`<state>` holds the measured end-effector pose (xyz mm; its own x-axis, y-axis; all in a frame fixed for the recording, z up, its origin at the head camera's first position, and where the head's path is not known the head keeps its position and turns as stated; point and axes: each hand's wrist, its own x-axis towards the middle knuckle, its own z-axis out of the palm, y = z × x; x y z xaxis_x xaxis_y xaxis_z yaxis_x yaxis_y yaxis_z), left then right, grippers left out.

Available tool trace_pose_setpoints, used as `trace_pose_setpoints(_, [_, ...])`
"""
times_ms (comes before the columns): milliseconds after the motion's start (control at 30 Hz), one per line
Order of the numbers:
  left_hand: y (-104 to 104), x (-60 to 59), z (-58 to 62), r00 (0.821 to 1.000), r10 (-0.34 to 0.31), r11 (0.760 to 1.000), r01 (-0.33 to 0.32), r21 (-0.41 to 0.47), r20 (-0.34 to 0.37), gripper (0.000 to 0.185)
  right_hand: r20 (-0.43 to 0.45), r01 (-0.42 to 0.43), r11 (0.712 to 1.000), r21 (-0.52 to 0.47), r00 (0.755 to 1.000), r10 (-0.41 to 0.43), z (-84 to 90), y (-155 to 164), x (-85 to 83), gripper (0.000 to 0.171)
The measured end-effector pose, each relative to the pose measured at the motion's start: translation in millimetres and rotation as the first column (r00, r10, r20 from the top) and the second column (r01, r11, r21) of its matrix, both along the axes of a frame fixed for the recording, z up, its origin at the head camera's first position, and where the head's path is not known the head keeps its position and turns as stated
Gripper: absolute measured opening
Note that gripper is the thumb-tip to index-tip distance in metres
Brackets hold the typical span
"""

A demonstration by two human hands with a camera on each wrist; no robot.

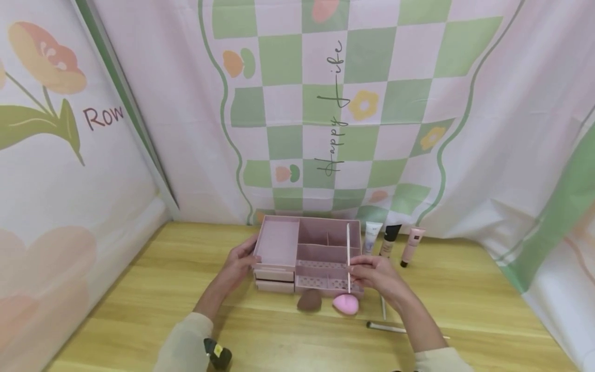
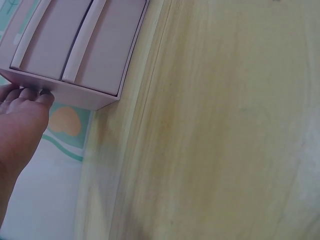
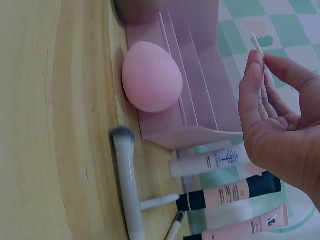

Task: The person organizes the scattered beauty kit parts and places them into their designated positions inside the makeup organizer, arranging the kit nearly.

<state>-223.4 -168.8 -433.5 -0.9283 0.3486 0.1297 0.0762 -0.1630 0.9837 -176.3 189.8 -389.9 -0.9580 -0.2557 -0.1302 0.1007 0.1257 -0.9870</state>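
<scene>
A pink makeup organizer [image 1: 279, 243] stands near the back of the table, with drawers at its left and open divided compartments at its right. My left hand [image 1: 239, 262] holds its left side, thumb at the top edge; curled fingers show against that side in the left wrist view. Over the right compartments, my right hand [image 1: 378, 274] pinches a thin white stick [image 1: 348, 243] between thumb and fingers. The stick's slim end rises above the fingertips in the right wrist view; its exact kind is unclear. A pink makeup sponge [image 3: 152, 77] and a brown makeup sponge [image 1: 309, 300] lie before the organizer.
Right of the organizer stand a white tube [image 1: 372, 235], a black-capped beige tube [image 1: 389, 240] and a pink tube [image 1: 411, 247]. A makeup brush [image 3: 127, 175] with a pale handle lies near my right forearm, with slimmer sticks beside it. A checkered curtain [image 1: 325, 103] hangs behind.
</scene>
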Motion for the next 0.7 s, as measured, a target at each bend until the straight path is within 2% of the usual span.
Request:
trace_pose_setpoints(233, [1, 2.4, 1.2, 0.999, 0.004, 1.0, -0.004, 0.012, 0.041, 0.075, -0.008, -0.018, 1.0, 0.016, 1.0, 0.018, 0.3, -10, -4.0, 0.039])
trace_pose_setpoints(433, [1, 2.8, 1.2, 0.999, 0.0, 1.0, -0.001, 0.016, 0.044, 0.074, 0.0, -0.01, 1.0, 0.029, 1.0, 0.01, 4.4, -22, -5.8, 0.039])
trace_pose_setpoints(700, [1, 3.9, 3.6, 0.999, 0.02, 1.0, -0.02, 0.002, 0.05, 0.073, -0.003, -0.002, 1.0, 0.0, 1.0, 0.002, 5.3, -38, -12.9, 0.044])
